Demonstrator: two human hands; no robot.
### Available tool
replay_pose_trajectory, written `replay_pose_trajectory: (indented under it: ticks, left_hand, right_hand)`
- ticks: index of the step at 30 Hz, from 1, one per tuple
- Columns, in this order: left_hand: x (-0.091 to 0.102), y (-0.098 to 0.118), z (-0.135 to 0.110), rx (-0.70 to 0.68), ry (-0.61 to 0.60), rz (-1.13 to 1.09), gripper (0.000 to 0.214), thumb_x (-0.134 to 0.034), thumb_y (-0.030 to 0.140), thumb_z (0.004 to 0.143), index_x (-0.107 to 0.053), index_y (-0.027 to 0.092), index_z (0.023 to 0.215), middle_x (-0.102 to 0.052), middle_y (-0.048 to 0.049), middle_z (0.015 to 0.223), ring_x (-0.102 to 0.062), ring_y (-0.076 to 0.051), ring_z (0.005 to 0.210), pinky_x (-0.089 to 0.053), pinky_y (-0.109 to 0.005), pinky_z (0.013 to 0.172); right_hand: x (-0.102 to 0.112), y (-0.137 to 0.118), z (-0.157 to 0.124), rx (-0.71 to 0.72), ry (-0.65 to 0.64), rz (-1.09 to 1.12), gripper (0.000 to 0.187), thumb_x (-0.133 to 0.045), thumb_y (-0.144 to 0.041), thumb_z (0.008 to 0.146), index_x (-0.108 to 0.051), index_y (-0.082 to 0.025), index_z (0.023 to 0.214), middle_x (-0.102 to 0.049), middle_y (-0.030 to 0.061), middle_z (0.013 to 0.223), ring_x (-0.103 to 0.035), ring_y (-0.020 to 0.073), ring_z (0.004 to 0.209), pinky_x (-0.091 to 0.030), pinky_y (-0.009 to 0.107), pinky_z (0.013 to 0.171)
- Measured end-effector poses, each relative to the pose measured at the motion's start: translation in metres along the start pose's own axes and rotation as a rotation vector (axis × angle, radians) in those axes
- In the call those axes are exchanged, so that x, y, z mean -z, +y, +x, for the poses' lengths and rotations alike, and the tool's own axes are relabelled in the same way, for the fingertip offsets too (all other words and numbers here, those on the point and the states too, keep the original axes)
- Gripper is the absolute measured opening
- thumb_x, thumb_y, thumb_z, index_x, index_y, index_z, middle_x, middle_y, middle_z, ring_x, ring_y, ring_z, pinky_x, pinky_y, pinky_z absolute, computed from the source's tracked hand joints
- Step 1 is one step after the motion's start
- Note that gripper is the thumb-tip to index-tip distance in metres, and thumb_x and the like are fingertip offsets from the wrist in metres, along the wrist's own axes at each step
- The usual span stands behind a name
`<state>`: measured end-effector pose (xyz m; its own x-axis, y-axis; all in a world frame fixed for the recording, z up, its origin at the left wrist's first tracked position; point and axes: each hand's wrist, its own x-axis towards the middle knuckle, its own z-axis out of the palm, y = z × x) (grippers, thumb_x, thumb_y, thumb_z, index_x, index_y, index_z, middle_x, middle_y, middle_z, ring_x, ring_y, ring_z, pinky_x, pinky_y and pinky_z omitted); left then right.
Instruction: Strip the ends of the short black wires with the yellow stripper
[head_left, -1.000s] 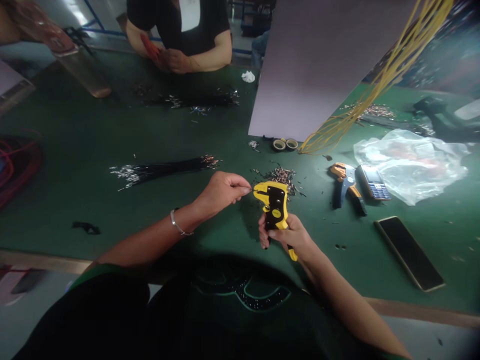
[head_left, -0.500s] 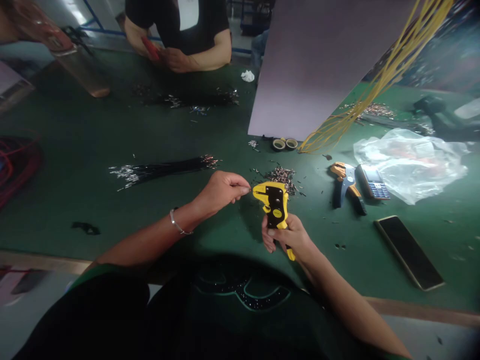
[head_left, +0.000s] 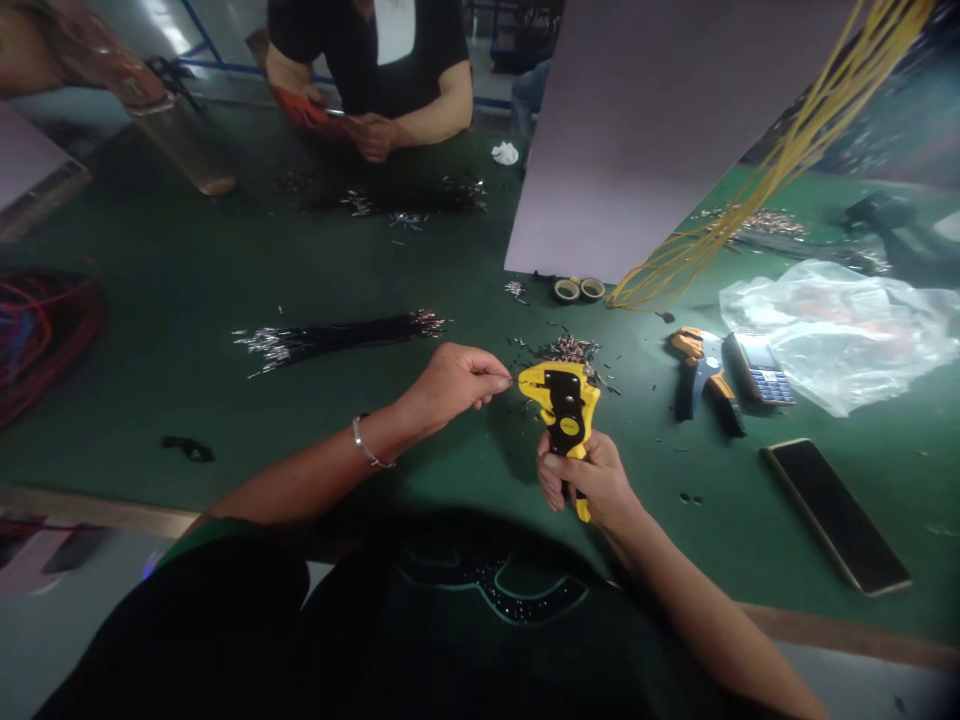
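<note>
While my right hand (head_left: 589, 480) wraps around the grip of a yellow-and-black wire stripper (head_left: 564, 415), my left hand (head_left: 454, 385) sits just beside the tool's head, with a silver bracelet (head_left: 365, 445) on that wrist. My left thumb and fingertips (head_left: 499, 382) are pinched together on a thin wire (head_left: 513, 380), whose end points at the stripper's yellow head; I can't tell whether it has gone inside. My right fingers are curled closed around the handle, and its lower end pokes out below my fist. I hold the tool up over the green work mat (head_left: 172, 250). Just past its head lies a small heap of metal wire scraps (head_left: 570, 350), and further left a bundle of black wires (head_left: 337, 338) with bare silvery ends. To the right are a second stripper (head_left: 701, 375) in orange and dark blue, a keypad phone (head_left: 759, 368) touching it, a crumpled plastic bag (head_left: 832, 335) and a smartphone (head_left: 836, 515). Two tape rolls (head_left: 577, 290) sit at the foot of a pale upright board (head_left: 660, 130), beside a hank of yellow wires (head_left: 757, 220). Across the mat, a co-worker has one hand in a red glove (head_left: 298, 108).
</note>
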<state>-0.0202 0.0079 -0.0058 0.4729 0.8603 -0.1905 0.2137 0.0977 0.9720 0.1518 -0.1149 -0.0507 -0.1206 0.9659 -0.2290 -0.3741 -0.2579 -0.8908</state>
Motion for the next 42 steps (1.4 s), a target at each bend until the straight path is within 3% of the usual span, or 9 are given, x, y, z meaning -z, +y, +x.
replay_pose_trajectory:
  ticks: [9,19,25,30,42]
  left_hand:
    - [0.001,0.001,0.000,0.013,0.005,0.004,0.005,-0.067,0.019,0.067,-0.070,0.016,0.066,-0.056,0.0018,0.051,-0.048,-0.007,0.046,-0.038,-0.023,0.046]
    - [0.003,-0.004,0.000,-0.031,0.022,0.023,0.006,-0.066,0.020,0.069,-0.070,0.015,0.068,-0.055,0.0018,0.050,-0.048,-0.007,0.046,-0.039,-0.023,0.046]
    - [0.005,-0.002,0.002,-0.016,0.066,0.020,0.006,-0.067,0.020,0.068,-0.069,0.015,0.066,-0.054,0.0019,0.049,-0.047,-0.007,0.045,-0.039,-0.022,0.045]
    - [0.005,0.001,0.000,-0.016,0.062,0.019,0.006,-0.067,0.022,0.068,-0.070,0.016,0.067,-0.055,0.0015,0.050,-0.049,-0.007,0.047,-0.040,-0.023,0.047]
    - [0.006,-0.004,0.001,-0.071,0.013,0.128,0.009,-0.065,0.022,0.071,-0.071,0.015,0.072,-0.058,0.0014,0.054,-0.050,-0.008,0.050,-0.039,-0.023,0.050]
  right_hand:
    - [0.003,0.004,0.001,0.016,0.015,-0.056,0.023,-0.072,-0.034,0.077,-0.059,-0.016,0.079,-0.060,-0.0031,0.044,-0.052,0.0120,0.034,-0.046,0.025,0.038]
    - [0.004,-0.001,0.002,-0.005,-0.088,0.045,0.021,-0.071,-0.032,0.077,-0.060,-0.016,0.083,-0.060,-0.0023,0.052,-0.055,0.0141,0.040,-0.046,0.028,0.042]
    - [0.002,-0.009,0.007,0.018,-0.198,0.134,0.032,-0.073,-0.031,0.071,-0.062,-0.015,0.096,-0.065,0.0037,0.073,-0.063,0.0205,0.065,-0.052,0.039,0.066]
    - [0.004,-0.010,0.010,-0.038,-0.245,0.143,0.046,-0.073,-0.029,0.069,-0.058,-0.015,0.110,-0.067,0.0066,0.084,-0.065,0.0237,0.074,-0.052,0.045,0.075]
    - [0.011,0.001,0.010,-0.046,-0.312,0.077,0.045,-0.077,-0.031,0.070,-0.059,-0.013,0.108,-0.068,0.0072,0.081,-0.065,0.0217,0.070,-0.052,0.041,0.071]
